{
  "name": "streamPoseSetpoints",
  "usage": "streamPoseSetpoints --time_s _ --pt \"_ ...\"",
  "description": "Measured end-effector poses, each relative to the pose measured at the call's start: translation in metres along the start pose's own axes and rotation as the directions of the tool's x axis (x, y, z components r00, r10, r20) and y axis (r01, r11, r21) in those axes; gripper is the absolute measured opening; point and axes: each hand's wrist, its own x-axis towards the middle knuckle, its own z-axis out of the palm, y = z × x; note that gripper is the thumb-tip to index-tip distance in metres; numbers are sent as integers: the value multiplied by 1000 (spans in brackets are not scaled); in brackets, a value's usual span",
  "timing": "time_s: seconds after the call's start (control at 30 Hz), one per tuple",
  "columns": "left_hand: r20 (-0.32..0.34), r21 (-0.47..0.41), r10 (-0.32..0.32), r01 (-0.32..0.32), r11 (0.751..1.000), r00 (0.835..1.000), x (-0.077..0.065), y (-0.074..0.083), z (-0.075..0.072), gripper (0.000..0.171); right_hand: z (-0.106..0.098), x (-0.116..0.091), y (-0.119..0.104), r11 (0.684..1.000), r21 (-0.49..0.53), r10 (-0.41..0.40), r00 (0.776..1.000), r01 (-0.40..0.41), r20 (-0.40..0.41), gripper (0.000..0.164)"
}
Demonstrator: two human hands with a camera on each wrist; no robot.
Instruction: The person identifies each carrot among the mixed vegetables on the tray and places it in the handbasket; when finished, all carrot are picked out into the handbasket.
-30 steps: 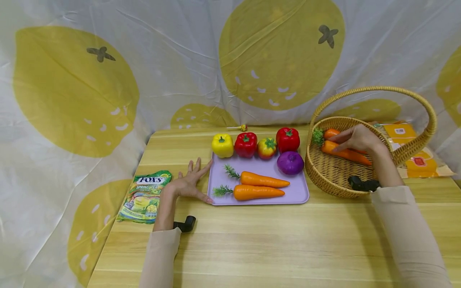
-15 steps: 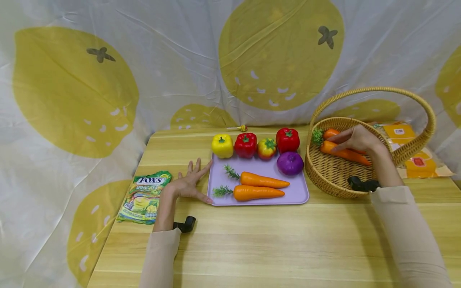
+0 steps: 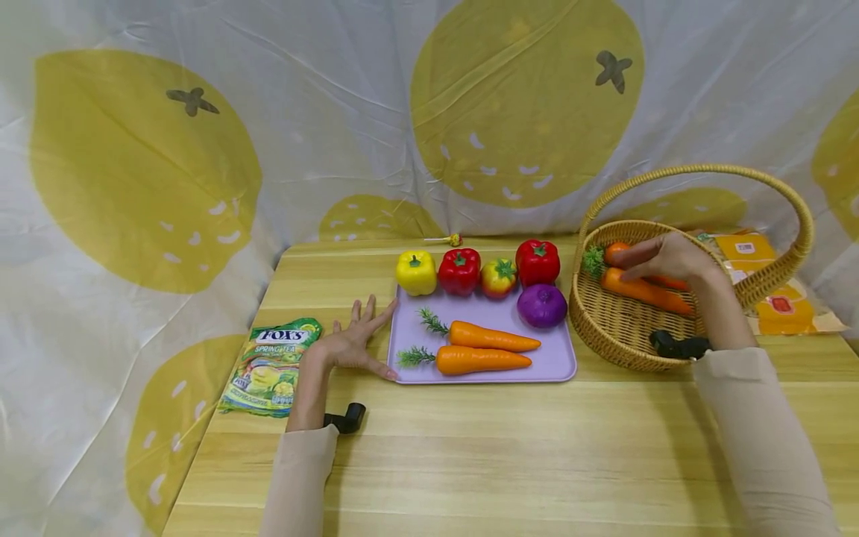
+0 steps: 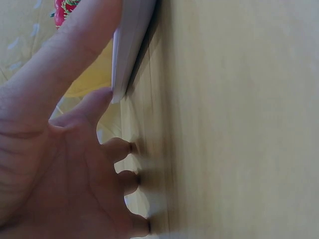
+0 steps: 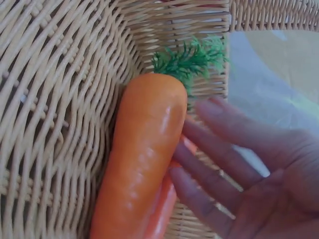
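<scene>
Candy bag: a green, glossy printed plastic FOX'S bag [image 3: 271,369] lies near the left edge of the wooden tabletop [image 3: 503,447].
Left hand: the left hand [image 3: 349,344] is spread wide, index fingertip at the left edge and thumb at the near left corner of a flat lilac rectangular tray [image 3: 557,358].
Tray's far edge: yellow bell pepper [image 3: 416,273], red bell pepper [image 3: 459,271], small red-and-yellow round fruit [image 3: 499,278], second red bell pepper [image 3: 538,262].
Tray's near edge: two tapered orange carrots [image 3: 483,359] with leafy tops.
Tray's right edge: round purple onion [image 3: 542,306].
Basket: a tan woven wicker basket [image 3: 607,335] with an arched handle; smooth orange carrots [image 3: 644,291] lie inside, green tops against its left wall.
Right hand: the right hand [image 3: 674,261] reaches inside, fingers loosely extended beside the nearer carrot, thumb apart from them.
Packaging: orange printed packaging [image 3: 781,302] lies by the tabletop's far right corner.
</scene>
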Motion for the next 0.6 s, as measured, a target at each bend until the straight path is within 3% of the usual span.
streamPoseSetpoints --time_s 0.37,0.6 --pt "2 -7 -3 3 1000 1000 -1 0 1 137 -18 -30 -20 995 -78 -63 997 67 53 49" --pt "2 -1 2 -2 1000 1000 0 0 0 136 -9 -56 -37 987 -3 -162 983 163 84 39"
